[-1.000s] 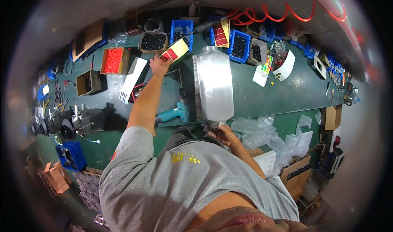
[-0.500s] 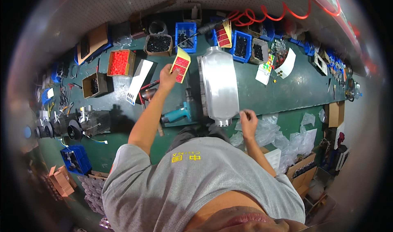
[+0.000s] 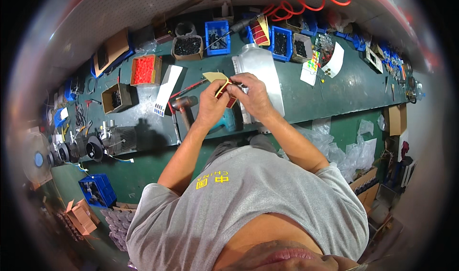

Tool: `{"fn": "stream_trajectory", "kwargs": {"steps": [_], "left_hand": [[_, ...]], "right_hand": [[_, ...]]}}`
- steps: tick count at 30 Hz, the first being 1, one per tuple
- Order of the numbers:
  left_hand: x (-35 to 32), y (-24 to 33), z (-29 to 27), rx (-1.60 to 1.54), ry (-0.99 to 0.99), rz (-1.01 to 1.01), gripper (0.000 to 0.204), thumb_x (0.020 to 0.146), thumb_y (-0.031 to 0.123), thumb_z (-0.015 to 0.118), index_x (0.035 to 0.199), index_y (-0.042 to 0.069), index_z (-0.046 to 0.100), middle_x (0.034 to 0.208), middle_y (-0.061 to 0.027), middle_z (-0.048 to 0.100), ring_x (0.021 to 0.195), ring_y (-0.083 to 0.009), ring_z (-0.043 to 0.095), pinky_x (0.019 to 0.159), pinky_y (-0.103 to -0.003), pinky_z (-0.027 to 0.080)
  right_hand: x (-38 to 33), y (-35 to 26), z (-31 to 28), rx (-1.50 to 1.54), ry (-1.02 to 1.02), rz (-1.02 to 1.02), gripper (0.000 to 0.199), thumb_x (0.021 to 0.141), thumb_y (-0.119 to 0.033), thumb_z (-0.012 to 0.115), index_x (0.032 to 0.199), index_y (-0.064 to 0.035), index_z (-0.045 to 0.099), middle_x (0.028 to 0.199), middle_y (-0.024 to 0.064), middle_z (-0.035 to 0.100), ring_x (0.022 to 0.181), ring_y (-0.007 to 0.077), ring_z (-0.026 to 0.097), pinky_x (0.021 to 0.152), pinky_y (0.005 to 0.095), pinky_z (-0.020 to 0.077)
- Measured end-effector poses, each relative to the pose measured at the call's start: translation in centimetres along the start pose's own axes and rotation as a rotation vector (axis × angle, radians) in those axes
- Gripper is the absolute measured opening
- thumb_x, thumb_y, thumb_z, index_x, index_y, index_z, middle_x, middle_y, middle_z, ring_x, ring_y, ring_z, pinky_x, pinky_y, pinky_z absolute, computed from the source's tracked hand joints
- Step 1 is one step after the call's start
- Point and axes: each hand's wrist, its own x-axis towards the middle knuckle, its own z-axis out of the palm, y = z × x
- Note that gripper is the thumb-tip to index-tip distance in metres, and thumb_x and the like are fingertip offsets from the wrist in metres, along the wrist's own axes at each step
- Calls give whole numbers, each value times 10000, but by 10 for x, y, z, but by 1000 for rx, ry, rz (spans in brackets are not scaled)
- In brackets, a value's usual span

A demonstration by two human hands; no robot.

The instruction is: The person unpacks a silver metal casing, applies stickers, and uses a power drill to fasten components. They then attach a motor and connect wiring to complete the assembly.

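A sheet of red labels on yellow backing (image 3: 214, 76) is bent between my two hands above the workbench. My left hand (image 3: 211, 107) is closed around its lower left part. My right hand (image 3: 253, 96) pinches at the sheet's right edge, its fingertips against the red labels; whether a label is peeled up is too small to tell. Just behind my right hand lies a silver metal housing (image 3: 268, 75), partly covered by that hand and forearm. Under my hands a teal power drill (image 3: 228, 121) shows only in part. A hammer (image 3: 185, 102) rests left of my left hand.
A white strip (image 3: 168, 87), a box of red caps (image 3: 145, 71) and an open carton (image 3: 114, 99) stand to the left. Blue bins (image 3: 216, 37) and more red labels (image 3: 259, 31) line the back. Motors (image 3: 114, 139) sit at the left edge; a red coiled hose (image 3: 306, 5) hangs above.
The label sheet has come nearer and rightward in my left hand and is now bent. My right hand has left the housing's near end and come up to the sheet.
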Motion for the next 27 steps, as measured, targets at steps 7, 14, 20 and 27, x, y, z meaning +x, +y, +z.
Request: {"fn": "stream_trajectory", "kwargs": {"steps": [7, 14, 20, 27], "left_hand": [[-3, 12, -11, 40, -144, 38, 210, 942, 8, 629, 1150, -18, 646, 1016, -57, 674, 935, -114, 609, 855, -283, 517], [-8, 23, 0, 49, -166, 22, 210, 957, 40, 643, 1158, -19, 640, 1014, -65, 676, 956, -120, 601, 872, -289, 506], [-5, 0, 1, 74, -62, -61, 211, 966, 65, 644, 1157, -25, 629, 1017, -71, 688, 944, -117, 615, 854, -289, 512], [37, -24, -35, 739, 283, -13, 524, 853, 87, 731, 1344, 15, 563, 1285, -209, 612, 1170, -346, 584, 1018, -433, 473]], "right_hand": [[-3, -3, -7, 42, -59, 13, 186, 906, -128, 734, 1003, 30, 728, 911, 145, 712, 823, 275, 677, 737, 352, 532], [-10, 16, -15, 266, -76, 146, 205, 949, -158, 684, 990, 38, 731, 822, 94, 703, 757, 168, 649, 694, 320, 522], [1, 33, -25, 571, 118, 535, 211, 940, -164, 661, 939, 40, 712, 814, 46, 682, 729, 116, 627, 629, 263, 510], [11, 56, -69, 731, 368, 623, 164, 921, -134, 665, 843, 7, 694, 811, 51, 673, 694, 140, 641, 544, 292, 530]]}}
